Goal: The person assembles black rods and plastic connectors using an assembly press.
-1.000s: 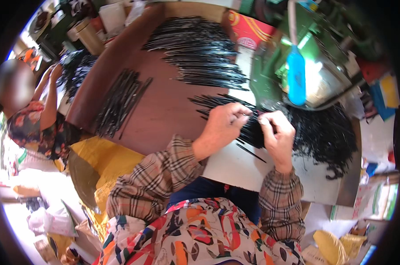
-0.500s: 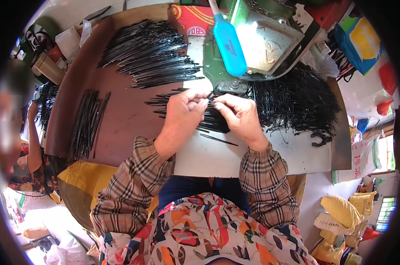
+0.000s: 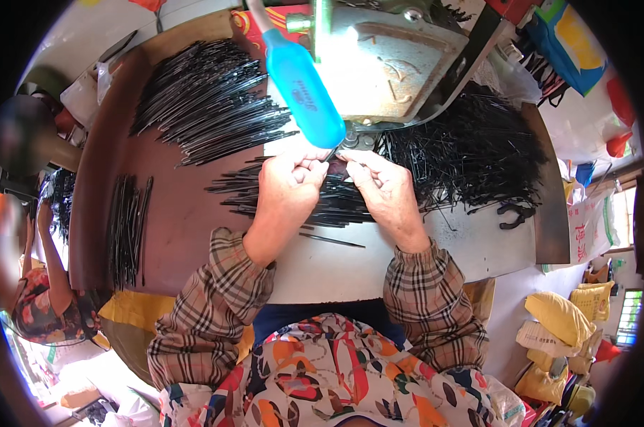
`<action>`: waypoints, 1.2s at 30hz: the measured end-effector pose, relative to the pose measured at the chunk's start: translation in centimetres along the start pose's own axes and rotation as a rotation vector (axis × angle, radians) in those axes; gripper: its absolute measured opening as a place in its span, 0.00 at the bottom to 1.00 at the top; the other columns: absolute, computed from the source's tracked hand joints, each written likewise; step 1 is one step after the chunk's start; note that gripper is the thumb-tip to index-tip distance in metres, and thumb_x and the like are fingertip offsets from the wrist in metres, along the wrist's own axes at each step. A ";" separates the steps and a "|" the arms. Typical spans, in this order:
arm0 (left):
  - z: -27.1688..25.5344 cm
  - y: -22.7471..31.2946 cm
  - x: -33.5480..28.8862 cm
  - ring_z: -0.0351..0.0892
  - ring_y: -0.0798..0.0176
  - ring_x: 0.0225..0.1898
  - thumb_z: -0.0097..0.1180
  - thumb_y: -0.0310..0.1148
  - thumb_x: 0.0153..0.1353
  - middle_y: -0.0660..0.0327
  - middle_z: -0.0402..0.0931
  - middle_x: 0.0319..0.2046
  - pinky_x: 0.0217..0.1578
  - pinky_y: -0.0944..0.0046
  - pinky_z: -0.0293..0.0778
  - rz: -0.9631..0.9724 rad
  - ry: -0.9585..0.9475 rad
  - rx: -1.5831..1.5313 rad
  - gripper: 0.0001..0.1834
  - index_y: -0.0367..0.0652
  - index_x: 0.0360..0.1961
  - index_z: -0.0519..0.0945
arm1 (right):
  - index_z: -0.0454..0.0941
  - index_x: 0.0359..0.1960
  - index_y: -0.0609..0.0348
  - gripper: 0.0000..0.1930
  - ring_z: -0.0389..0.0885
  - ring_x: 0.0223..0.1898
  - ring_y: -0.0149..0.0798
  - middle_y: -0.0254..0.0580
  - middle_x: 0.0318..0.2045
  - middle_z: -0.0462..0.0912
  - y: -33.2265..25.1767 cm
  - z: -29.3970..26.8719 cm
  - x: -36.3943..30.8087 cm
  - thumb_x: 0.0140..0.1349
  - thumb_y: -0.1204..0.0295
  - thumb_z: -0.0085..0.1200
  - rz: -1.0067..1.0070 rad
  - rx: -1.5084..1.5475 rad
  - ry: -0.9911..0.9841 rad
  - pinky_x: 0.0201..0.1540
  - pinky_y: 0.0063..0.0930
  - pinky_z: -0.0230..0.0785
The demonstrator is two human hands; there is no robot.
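Observation:
My left hand (image 3: 286,191) and my right hand (image 3: 391,198) are close together in front of a green and metal machine (image 3: 400,71). The fingers of both are pinched around a small dark piece, apparently one end of a thin black rod, mostly hidden by the fingertips. Under and between my hands lies a pile of thin black rods (image 3: 343,204). One loose rod (image 3: 334,240) rests nearer to me on the pale tabletop. Just above my fingertips hangs a blue lamp (image 3: 304,92), partly covering the machine's lower end.
A big stack of black rods (image 3: 208,103) lies far left, and a smaller bundle (image 3: 126,231) at the left edge. Tangled black strands (image 3: 478,153) heap up on the right beside a dark hooked piece (image 3: 515,215). A raised brown rim (image 3: 98,178) borders the table. Another person's arm (image 3: 55,260) shows at left.
The whole view has shifted, so the machine and lamp appear farther left, with the lamp lower. Both hands stay pinched together at the machine, almost unmoved in the picture.

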State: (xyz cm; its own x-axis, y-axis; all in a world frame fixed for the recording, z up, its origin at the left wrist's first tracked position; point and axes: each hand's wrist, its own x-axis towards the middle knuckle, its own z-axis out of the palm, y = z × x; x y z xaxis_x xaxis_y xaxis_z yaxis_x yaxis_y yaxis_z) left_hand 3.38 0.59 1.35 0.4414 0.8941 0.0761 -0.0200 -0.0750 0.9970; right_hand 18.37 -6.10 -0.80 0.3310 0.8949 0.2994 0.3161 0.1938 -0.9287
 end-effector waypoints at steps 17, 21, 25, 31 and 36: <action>0.3 -0.4 -0.3 0.64 0.82 0.20 0.56 0.21 0.61 0.72 0.70 0.20 0.20 0.77 0.59 -0.075 -0.005 -0.117 0.03 0.35 0.35 0.80 | 0.79 0.50 0.65 0.12 0.79 0.33 0.24 0.42 0.33 0.85 -0.4 -0.5 -0.3 0.66 0.76 0.50 0.059 0.023 -0.046 0.38 0.20 0.73; -0.3 -0.1 -0.3 0.67 0.79 0.21 0.56 0.22 0.61 0.69 0.73 0.25 0.20 0.79 0.62 -0.120 -0.080 -0.127 0.12 0.32 0.47 0.78 | 0.79 0.50 0.65 0.13 0.80 0.34 0.24 0.43 0.34 0.85 -0.8 -0.5 -0.2 0.66 0.76 0.51 0.052 0.022 -0.038 0.38 0.20 0.73; -0.6 -0.4 -0.3 0.68 0.79 0.22 0.57 0.20 0.61 0.69 0.74 0.26 0.22 0.79 0.64 -0.077 -0.079 -0.070 0.12 0.31 0.46 0.79 | 0.78 0.50 0.66 0.13 0.80 0.34 0.25 0.43 0.34 0.85 -0.7 -0.2 -0.2 0.66 0.76 0.51 0.064 0.036 -0.039 0.38 0.20 0.73; -0.1 -0.6 0.0 0.72 0.76 0.28 0.57 0.17 0.59 0.67 0.76 0.29 0.30 0.77 0.69 0.086 0.017 0.078 0.10 0.31 0.42 0.81 | 0.78 0.49 0.68 0.12 0.80 0.33 0.25 0.41 0.33 0.85 -0.5 -0.1 -0.1 0.66 0.76 0.51 0.049 0.012 -0.013 0.37 0.20 0.73; 0.3 0.5 0.0 0.71 0.76 0.28 0.57 0.17 0.58 0.66 0.76 0.30 0.29 0.76 0.68 0.199 0.038 0.093 0.10 0.32 0.42 0.82 | 0.79 0.47 0.69 0.11 0.80 0.35 0.24 0.38 0.34 0.84 -0.9 -0.1 0.2 0.67 0.75 0.51 0.069 0.091 -0.015 0.38 0.18 0.73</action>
State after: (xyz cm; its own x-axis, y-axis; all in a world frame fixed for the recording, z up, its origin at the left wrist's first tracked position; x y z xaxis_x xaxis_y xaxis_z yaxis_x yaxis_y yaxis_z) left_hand 3.64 0.38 1.84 0.4026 0.8735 0.2737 -0.0197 -0.2907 0.9566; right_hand 18.24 -6.13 0.15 0.3360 0.9131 0.2311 0.2104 0.1665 -0.9633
